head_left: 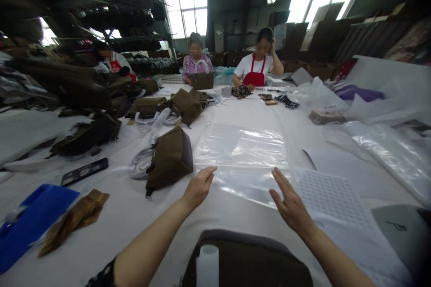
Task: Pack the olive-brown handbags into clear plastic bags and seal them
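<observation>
White bench carries a clear bag flat at centre, brown bag just left; left hand and right hand, both open and empty, reach its near edge, apparently to grip it.

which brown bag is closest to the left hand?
The brown bag standing just left of the left hand, beside the clear plastic bag; other bags sit farther up the table.
</observation>
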The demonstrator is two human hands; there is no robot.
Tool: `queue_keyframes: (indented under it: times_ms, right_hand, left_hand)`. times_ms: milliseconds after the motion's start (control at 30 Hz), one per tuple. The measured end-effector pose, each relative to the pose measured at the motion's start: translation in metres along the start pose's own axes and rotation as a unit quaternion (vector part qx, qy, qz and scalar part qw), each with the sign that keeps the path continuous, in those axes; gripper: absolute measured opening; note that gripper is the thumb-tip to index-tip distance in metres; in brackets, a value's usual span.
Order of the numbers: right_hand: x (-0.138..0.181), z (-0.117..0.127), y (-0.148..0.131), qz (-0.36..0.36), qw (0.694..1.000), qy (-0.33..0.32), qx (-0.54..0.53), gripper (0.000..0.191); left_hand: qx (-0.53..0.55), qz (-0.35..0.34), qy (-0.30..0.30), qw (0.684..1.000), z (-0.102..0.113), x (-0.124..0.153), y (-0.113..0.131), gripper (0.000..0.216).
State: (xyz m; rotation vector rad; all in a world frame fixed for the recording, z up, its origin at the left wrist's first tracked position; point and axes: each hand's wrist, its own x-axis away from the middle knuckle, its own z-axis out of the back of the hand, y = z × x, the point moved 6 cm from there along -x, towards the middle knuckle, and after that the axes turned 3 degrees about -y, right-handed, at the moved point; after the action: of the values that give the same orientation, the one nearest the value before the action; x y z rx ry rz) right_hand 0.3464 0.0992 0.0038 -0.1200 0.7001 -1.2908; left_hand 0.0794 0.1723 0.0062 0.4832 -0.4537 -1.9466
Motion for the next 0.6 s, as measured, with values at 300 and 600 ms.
queue_keyframes:
  times_ms: [300, 600]
  right_hand:
    - [-0.044, -0.125, 0.060, 0.023, 0.970, -0.192, 0.146, 0.037]
    - [-0.108, -0.093, -0.015, 0.220, 0.924, -0.256, 0.181, 0.059]
  left_hand:
    - [-0.156, 0.061, -0.153, 0.974, -0.066, -0.159, -0.058, 0.028]
    - [-0.193, -0.221, -0.208, 0.933, -0.061, -0.066, 0.013, 0.020]
